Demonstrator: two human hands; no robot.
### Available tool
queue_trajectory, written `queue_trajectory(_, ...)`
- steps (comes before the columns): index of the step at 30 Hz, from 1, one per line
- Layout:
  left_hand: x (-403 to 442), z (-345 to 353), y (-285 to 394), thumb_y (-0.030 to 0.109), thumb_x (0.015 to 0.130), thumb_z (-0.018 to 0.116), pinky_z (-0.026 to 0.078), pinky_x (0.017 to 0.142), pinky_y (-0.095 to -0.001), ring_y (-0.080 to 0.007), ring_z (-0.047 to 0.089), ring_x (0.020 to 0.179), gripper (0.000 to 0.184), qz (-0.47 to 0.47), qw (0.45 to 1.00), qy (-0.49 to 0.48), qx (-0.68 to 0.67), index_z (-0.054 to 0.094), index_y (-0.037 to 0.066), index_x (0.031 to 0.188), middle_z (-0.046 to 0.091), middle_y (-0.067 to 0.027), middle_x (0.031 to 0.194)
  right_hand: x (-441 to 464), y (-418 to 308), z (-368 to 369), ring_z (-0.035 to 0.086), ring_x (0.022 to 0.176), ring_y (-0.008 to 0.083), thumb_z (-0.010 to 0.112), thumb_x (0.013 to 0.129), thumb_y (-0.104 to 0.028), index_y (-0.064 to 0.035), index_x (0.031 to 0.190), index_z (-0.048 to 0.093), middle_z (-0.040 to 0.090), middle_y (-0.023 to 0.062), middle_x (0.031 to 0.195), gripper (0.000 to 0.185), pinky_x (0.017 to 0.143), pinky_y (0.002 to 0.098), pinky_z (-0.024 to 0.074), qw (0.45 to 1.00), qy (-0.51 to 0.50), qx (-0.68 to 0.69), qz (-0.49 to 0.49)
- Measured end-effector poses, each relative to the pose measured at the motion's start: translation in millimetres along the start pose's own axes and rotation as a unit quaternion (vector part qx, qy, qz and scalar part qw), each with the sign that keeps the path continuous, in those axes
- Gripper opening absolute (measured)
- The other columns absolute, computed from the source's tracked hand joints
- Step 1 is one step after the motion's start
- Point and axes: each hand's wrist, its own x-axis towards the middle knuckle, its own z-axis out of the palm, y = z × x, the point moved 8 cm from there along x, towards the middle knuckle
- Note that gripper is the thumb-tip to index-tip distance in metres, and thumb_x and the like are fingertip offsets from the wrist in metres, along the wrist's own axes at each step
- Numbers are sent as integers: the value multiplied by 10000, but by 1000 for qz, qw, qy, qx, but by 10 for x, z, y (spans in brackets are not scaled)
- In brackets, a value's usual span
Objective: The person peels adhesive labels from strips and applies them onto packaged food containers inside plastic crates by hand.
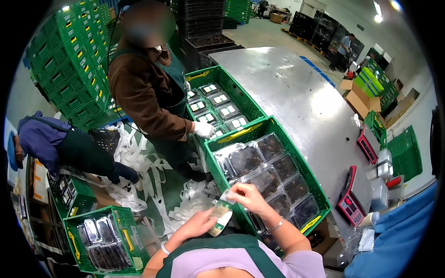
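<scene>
1. Crate [136, 248]: it stands low at the person's left, its packs set close in rows, seemingly to save room.
2. Left hand [197, 224]: its fingers are closed on the lower part of the labels [220, 218], probably to steady them; the print is too small to read.
3. Labels: they sit between both hands, beside the tub crate [295, 160], where either hand can reach.
4. Right hand [249, 198]: thumb and finger pinch narrowly at the labels' top end, perhaps keeping them taut.
5. Tubs [295, 190]: they fill the tub crate lids up, which leaves their tops exposed.
6. Scale [348, 211]: it sits right of that crate, apparently for easy reach.
</scene>
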Motion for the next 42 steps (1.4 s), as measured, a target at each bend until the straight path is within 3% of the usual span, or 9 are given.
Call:
queue_trajectory(4, -178, -68, -308, 102, 847, 500, 441, 761, -285, -186, 578, 859, 332, -14, 974, 91, -207, 430, 6, 1157, 599, -109, 956, 545, 72, -901, 543, 649, 128, 603, 760, -158, 7, 794, 527, 587, 95, 718, 185, 584, 265, 436, 965, 226, -135, -8)
queue_trajectory(12, -358, -173, -690, 41, 817, 554, 436, 731, -239, -127, 550, 873, 118, -124, 911, 189, -345, 520, -6, 920, 577, -100, 972, 721, 620, -1005, 576, 784, 329, 757, 587, -292, -29, 1141, 401, 492, 149, 952, 709, 667, 391, 471, 807, 253, -534, 19)
queue_trajectory(17, -151, -438, -114, 38, 753, 584, 427, 738, -296, -201, 536, 936, 70, 65, 956, 284, 16, 547, -9, 790, 550, -138, 1031, 121, -229, 66, 571, 640, 248, 702, 689, -213, -32, 919, 587, 565, 123, 812, 314, 573, 329, 451, 985, 37, -162, -44)
queue_trajectory(22, 127, -261, -143, 102, 796, 579, 416, 508, -261, -130, 531, 522, 131, 0, 977, 212, -22, 537, -11, 744, 570, -70, 587, -334, -112, 467, 527, 568, 297, 609, 773, -285, -41, 682, 555, 512, 102, 633, 266, 492, 366, 405, 962, 48, -258, -76)
queue_trajectory(33, 264, 260, -229, 142, 788, 557, 454, 763, -304, -275, 611, 836, 254, 25, 990, -134, -35, 536, 2, 999, 620, -102, 941, -507, 803, -1250, 590, 662, 316, 674, 702, -283, 0, 766, 549, 585, 153, 691, 316, 562, 390, 448, 859, 292, -402, 123)
queue_trajectory(35, 176, 159, 154, 130, 789, 561, 442, 792, -311, -307, 597, 861, 221, 279, 951, -56, 121, 549, 3, 969, 610, -75, 992, -491, 1060, -1253, 586, 709, 345, 703, 662, -324, -21, 854, 533, 592, 146, 750, 397, 590, 418, 453, 814, 261, -484, 184)
queue_trajectory(37, 110, 170, 104, 98, 792, 559, 416, 844, -305, -274, 569, 948, 211, 243, 960, -65, 121, 544, -6, 975, 581, -61, 1063, -583, 688, -1218, 590, 706, 344, 701, 669, -336, -38, 928, 513, 591, 131, 771, 437, 596, 410, 459, 796, 308, -502, 140)
queue_trajectory(39, 17, 306, -528, 68, 792, 562, 396, 874, -292, -214, 530, 1011, 254, -160, 929, -113, -313, 525, -16, 1029, 557, -71, 1103, -715, 255, -997, 593, 685, 313, 701, 679, -321, -44, 914, 540, 586, 120, 760, 397, 581, 380, 464, 852, 333, -403, 29)
queue_trajectory(42, 103, 281, -156, 43, 810, 547, 409, 839, -262, -130, 530, 966, 281, -88, 958, -96, -254, 505, -24, 1080, 567, -73, 1069, -828, 49, -199, 579, 615, 270, 649, 738, -300, -59, 848, 584, 580, 101, 725, 273, 540, 343, 456, 962, 169, -213, -21)
